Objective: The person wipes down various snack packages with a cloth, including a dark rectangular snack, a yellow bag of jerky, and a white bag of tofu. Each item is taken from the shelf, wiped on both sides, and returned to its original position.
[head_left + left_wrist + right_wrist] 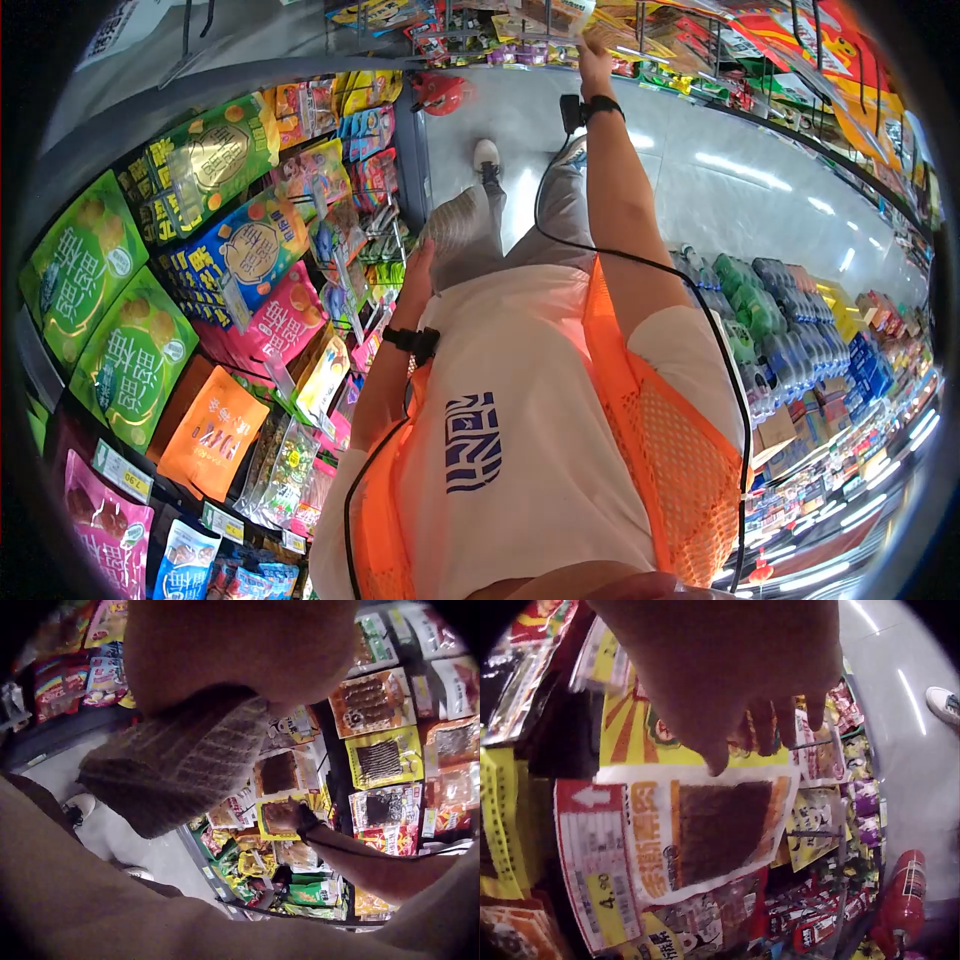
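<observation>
My right hand [735, 682] reaches to a rack of hanging snack packets. In the right wrist view its thumb and fingers lie over a yellow sunburst packet [622, 739], the thumb tip close to the top edge of a white packet with a dark window [724, 832]. The left wrist view shows the right hand [281, 815] from the side, its fingers over the yellow packet [276, 831]. Beside my thigh hangs my left hand [417, 278], nearest to the grey striped trousers [465, 225]. In its own wrist view, the left hand [240, 652] is dark and large, holding nothing visible.
A price tag [600, 862] hangs beside the white packet. A red fire extinguisher [905, 896] stands on the floor near the rack's end. On my left is another rack with green bags [135, 360] and an orange bag [212, 432]. Bottle packs [750, 305] are stacked behind me.
</observation>
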Demonstrator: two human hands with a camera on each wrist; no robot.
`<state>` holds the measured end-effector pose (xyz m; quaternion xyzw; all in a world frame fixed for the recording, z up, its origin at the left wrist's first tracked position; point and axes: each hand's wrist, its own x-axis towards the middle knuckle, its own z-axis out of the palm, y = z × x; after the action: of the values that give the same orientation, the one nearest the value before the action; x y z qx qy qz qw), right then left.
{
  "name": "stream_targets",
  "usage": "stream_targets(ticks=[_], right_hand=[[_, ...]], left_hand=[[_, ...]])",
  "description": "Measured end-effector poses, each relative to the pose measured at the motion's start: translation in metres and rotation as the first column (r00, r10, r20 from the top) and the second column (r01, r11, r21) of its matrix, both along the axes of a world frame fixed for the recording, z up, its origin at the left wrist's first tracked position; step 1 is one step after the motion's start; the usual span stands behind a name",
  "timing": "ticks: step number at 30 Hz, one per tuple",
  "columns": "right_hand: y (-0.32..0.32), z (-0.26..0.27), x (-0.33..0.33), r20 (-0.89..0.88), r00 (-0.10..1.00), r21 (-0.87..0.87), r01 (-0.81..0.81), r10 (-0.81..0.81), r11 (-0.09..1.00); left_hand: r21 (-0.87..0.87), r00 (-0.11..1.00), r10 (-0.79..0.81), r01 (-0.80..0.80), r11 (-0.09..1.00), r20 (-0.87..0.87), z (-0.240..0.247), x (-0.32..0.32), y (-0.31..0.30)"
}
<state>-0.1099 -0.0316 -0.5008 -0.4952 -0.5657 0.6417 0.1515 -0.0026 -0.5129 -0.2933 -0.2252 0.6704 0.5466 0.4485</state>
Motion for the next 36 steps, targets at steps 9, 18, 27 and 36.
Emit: stream_targets(ticks=[9,18,27,36], right_hand=[[0.078,-0.011,0.074,-0.087,0.989,0.041,0.122,-0.118,0.992],[0.081,-0.045,0.069,-0.123,0.992,0.297,0.018,0.019,0.955],[0.063,0.004,0.134,-0.073,0.988,0.080,-0.130,0.136,0.988],[0.036,0.055,0.195,0.015,0.997,-0.180,0.083,-0.082,0.980]], left_hand=[[-0.150,0.971,-0.239,0.231,0.961,-0.033,0.023,-0.018,-0.011],[-0.117,0.976,-0.159,0.142,0.983,-0.150,0.070,-0.047,0.054],[-0.059,0.864,-0.295,0.298,0.953,-0.409,0.043,-0.047,0.038],[0.143,0.963,-0.126,0.163,0.976,-0.236,0.024,-0.067,0.060]])
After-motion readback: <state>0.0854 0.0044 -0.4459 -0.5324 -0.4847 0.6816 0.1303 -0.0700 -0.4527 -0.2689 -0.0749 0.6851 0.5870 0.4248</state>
